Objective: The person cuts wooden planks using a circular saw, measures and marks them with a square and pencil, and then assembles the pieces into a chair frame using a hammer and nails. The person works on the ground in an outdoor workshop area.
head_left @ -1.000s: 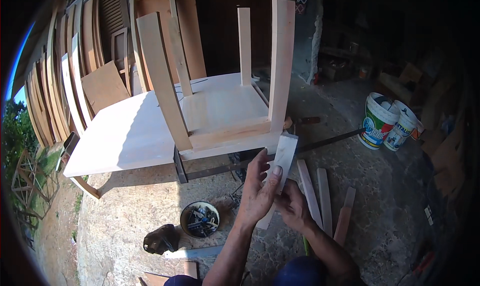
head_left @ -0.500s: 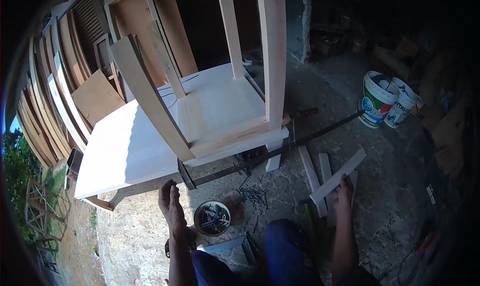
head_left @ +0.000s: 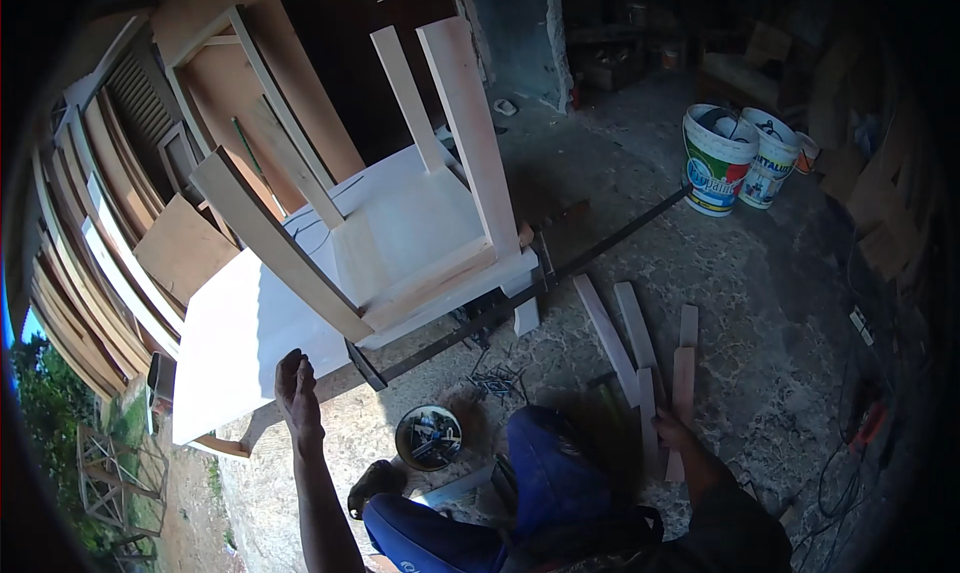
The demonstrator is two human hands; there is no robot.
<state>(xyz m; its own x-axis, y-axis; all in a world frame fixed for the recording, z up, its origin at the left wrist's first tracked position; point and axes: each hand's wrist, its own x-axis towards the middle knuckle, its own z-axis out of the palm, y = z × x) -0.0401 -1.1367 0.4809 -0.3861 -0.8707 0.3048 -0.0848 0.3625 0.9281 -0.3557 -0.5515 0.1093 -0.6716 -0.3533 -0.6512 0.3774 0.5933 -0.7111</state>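
At the far left, the trees are cut off by the dark round rim. Part of the edge of the white tabletop is covered by the left hand. Its fingers are bunched, and it cannot be told if anything small is held. Next, four wooden legs are seen pointing up. Below them, a round pot is filled with bits that are hard to make out. Some floor is hidden by the blue knees. Right of these, a pale strip is gripped at its side by the fingers of the right hand. Its fingertips are partly hidden, and it cannot be told if the floor is touched by the strip. Just beside it, other strips are laid out. At the far right, the brown boards are half lost in the dark.
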